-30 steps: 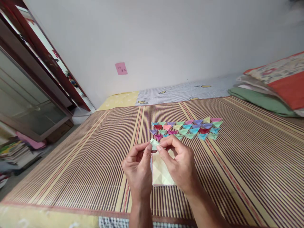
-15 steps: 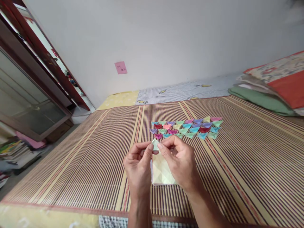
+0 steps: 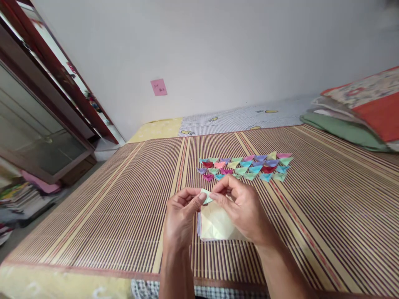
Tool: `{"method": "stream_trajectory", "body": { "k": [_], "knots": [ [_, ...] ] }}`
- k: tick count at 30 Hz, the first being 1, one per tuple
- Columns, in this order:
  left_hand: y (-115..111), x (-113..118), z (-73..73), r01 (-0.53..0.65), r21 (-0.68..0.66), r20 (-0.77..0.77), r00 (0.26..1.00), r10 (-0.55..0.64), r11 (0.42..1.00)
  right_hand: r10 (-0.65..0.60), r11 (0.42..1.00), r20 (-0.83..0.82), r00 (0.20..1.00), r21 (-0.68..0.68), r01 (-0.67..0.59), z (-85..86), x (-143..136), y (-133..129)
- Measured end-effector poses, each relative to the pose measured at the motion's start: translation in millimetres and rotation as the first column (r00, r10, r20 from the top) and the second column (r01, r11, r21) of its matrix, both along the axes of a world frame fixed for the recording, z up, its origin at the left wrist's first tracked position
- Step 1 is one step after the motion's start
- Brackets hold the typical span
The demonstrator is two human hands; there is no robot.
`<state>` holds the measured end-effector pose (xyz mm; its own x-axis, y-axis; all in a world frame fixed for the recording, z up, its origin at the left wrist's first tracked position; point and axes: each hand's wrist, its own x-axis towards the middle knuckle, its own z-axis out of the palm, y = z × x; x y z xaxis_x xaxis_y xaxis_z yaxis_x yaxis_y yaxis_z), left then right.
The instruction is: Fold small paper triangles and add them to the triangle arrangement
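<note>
Between both hands is a small folded piece of pale green paper. My left hand pinches its left side with thumb and forefinger. On its right side, my right hand closes thumb and forefinger over the edge. Below the hands lies a stack of square paper sheets, pale yellow on top and creased, partly covered by my right hand. Just beyond, several rows of small folded paper boats in many colours rest on the striped mat; some in the front row are hidden by my right hand.
A striped bamboo mat covers the bed. Folded bedding is piled at the right, against the white wall. A pink note is stuck to that wall. At the left are a glass-panelled door and a pile of books.
The green paper has turned from a point-up shape to a tilted, flatter one and sits slightly lower. My hands have shifted a little with it, and my right fingers have moved along its edge.
</note>
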<state>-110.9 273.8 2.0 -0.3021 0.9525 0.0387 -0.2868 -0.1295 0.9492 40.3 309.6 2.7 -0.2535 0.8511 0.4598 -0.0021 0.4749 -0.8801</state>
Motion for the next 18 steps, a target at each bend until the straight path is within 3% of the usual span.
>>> {"method": "stream_trajectory", "body": {
  "k": [5, 10, 18],
  "knots": [
    [1.6, 0.6, -3.7, -0.061, 0.012, 0.075, 0.995, 0.06, 0.998, 0.015, 0.998, -0.068, 0.998, -0.062, -0.019, -1.3, 2.1, 4.3],
    [3.4, 2.6, -7.9, -0.076, 0.032, 0.141, 0.987, 0.071, 0.997, 0.106, 0.984, -0.016, 0.994, -0.14, -0.108, -2.6, -0.3, 3.5],
    [0.9, 2.1, -2.5, 0.09, -0.009, 0.081, 0.993, -0.089, 0.996, 0.059, 0.996, 0.077, 0.995, -0.069, -0.053, 0.1, 2.0, 1.9]
  ]
}}
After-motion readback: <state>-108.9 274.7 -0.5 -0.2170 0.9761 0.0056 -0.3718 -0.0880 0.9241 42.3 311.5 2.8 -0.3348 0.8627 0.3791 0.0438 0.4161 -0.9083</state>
